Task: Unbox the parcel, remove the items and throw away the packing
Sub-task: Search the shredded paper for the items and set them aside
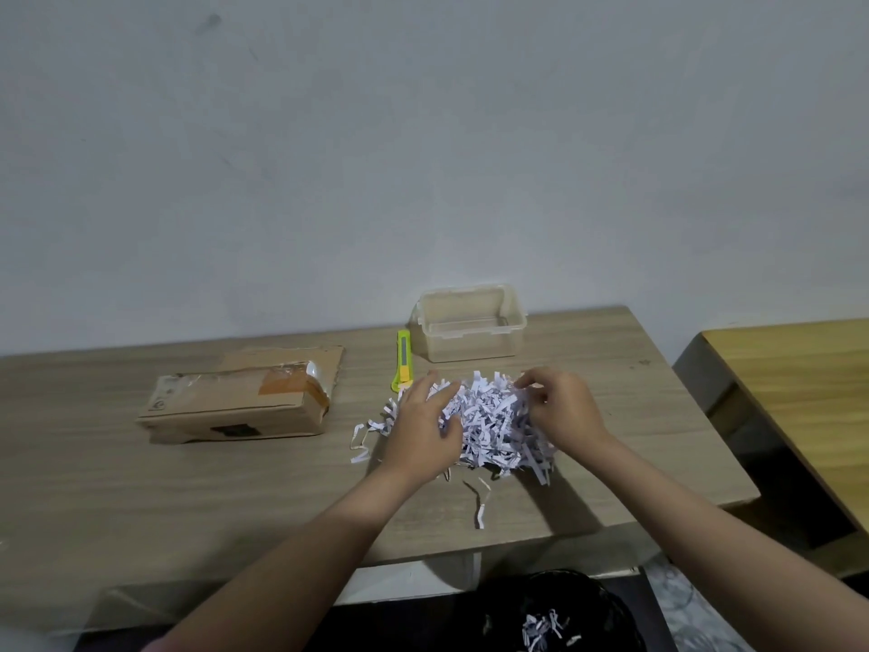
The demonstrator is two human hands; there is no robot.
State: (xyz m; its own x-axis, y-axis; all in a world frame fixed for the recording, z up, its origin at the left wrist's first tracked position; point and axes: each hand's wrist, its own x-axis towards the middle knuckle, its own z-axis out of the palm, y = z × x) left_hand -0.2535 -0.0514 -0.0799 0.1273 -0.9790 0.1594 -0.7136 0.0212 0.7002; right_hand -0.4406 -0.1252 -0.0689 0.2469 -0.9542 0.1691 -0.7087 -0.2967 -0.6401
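The shredded paper [489,421] lay heaped between both hands; the left hand [425,428] pressed its near-left flank, fingers spread; the right hand [562,407] pinched strands at its far edge; the bin [555,614] waited below, toward the body.

Two bare forearms, left hand [425,428], right hand [566,407], no sleeves, no rings

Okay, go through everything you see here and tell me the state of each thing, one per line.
Cardboard box: lying flat, tape cut.
Plastic container: open, empty.
Utility knife: lying on table.
Shredded paper: heaped between both hands.
Left hand: pressing the heap.
Right hand: pinching strips.
Bin: holds some shreds.
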